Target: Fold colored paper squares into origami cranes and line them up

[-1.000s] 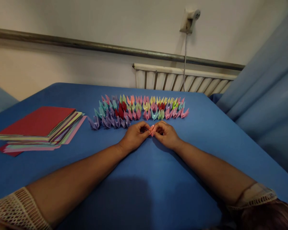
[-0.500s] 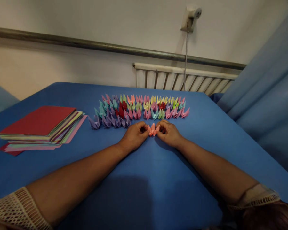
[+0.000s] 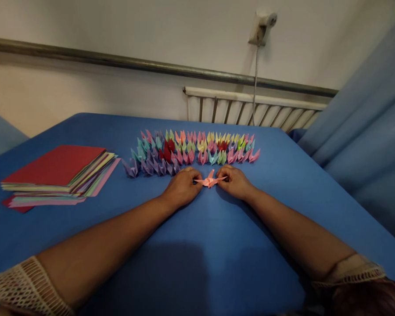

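Observation:
A salmon-pink origami crane [image 3: 210,181] is between my two hands, low over the blue table, its wings spread out to both sides. My left hand [image 3: 183,186] pinches the tip of one wing, and my right hand [image 3: 234,182] pinches the tip of the other. Just beyond my hands stand several rows of folded paper cranes [image 3: 187,157] in purple, teal, red, pink, yellow and green. The purple cranes [image 3: 154,166] are closest to my left hand.
On the left of the blue table [image 3: 256,245] lies a stack of coloured paper squares [image 3: 57,166], red on top. Behind the table are a radiator [image 3: 250,105], a metal rail [image 3: 134,63] and a socket with a cord [image 3: 260,30]. A blue curtain [image 3: 368,131] hangs at right.
The crane's wings have gone from raised to spread nearly flat. My fingers have moved slightly apart with the wing tips. The other cranes and the paper stack stay put.

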The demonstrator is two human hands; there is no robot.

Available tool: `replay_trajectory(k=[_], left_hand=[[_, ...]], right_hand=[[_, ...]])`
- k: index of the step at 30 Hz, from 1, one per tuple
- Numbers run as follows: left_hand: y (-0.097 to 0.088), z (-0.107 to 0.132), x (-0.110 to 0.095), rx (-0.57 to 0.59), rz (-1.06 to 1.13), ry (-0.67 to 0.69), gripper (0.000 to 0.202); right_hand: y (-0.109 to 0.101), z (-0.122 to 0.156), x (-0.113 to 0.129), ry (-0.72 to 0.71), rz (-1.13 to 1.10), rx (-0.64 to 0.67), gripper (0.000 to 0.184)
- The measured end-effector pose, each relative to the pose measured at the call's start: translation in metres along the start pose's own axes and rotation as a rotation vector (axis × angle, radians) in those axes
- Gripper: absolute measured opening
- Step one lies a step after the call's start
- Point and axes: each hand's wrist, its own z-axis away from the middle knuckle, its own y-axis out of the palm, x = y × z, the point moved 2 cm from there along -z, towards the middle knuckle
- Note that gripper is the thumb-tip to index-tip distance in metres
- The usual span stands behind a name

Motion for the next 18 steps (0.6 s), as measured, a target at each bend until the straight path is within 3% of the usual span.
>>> replay_trajectory(k=[8,18], left_hand=[[-0.0005,0.0001,0.0008,0.028,-0.06,0.015,0.008],[0.0007,-0.0005,0.0017,-0.013,-0.011,0.009,0.005]], right_hand=[[0.0004,-0.0002,-0.0087,0.021,-0.041,0.041,0.013],[0.0025,0.0011,-0.0047,0.059,-0.092,-0.016,0.004]])
